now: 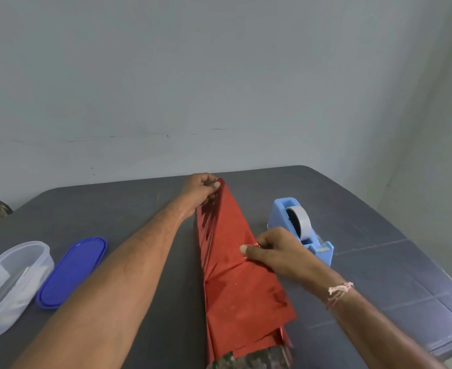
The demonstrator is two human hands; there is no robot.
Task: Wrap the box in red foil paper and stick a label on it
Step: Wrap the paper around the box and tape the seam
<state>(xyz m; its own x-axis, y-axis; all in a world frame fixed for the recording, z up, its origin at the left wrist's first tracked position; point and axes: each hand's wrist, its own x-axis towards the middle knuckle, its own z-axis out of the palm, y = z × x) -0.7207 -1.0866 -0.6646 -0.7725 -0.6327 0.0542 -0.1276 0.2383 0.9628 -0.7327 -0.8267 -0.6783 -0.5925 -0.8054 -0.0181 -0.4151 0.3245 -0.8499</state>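
Red foil paper runs near to far; my left hand pinches its far tip, my right hand its right edge.

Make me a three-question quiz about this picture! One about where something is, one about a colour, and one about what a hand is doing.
1. Where is the tape dispenser?
A. right of the red foil paper
B. left of it
C. on top of it

2. What colour is the oval lid?
A. green
B. blue
C. yellow

3. What is the left hand doing?
A. lying flat and empty
B. holding scissors
C. pinching the foil's far end

Answers:
1 A: it stands just behind the right hand.
2 B: it lies beside the clear container.
3 C: thumb and fingers close on the paper's tip.
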